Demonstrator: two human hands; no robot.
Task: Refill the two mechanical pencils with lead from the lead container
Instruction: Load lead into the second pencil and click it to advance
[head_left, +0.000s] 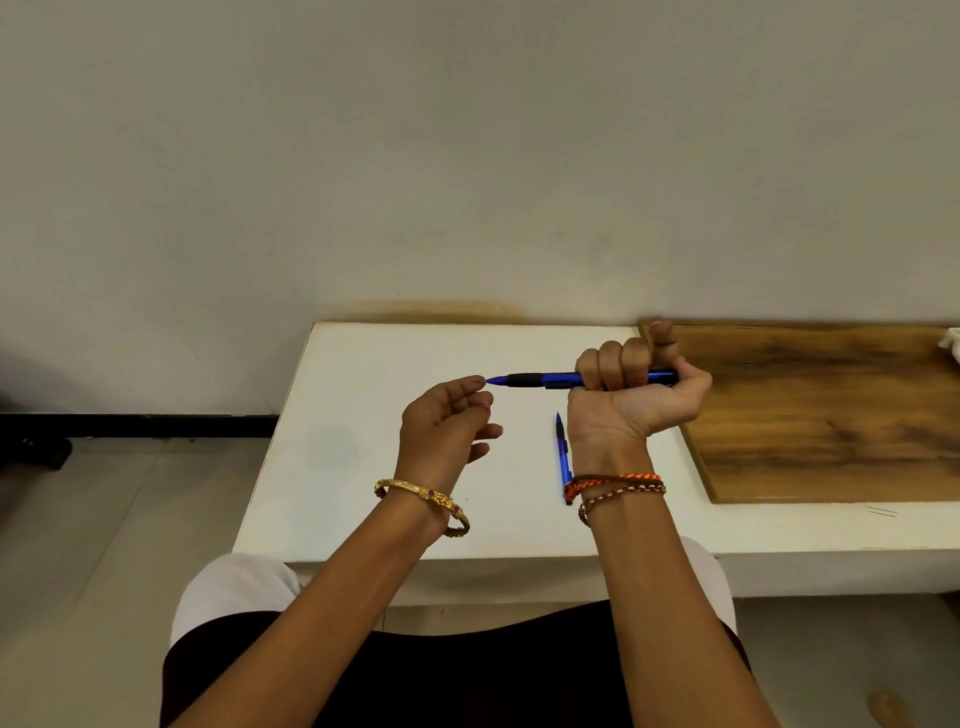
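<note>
Both forearms reach over a white table (363, 467). Right hand (631, 400) fists around a blue pencil (535, 380) held level; left hand (447, 421) pinches at its tip. Second pencil (562, 452) lies below on the table.

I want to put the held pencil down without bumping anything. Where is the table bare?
The white table is bare left of the left hand, out to its left edge. It is crowded between the wrists, where the second pencil lies, and the wooden board fills the right.
</note>
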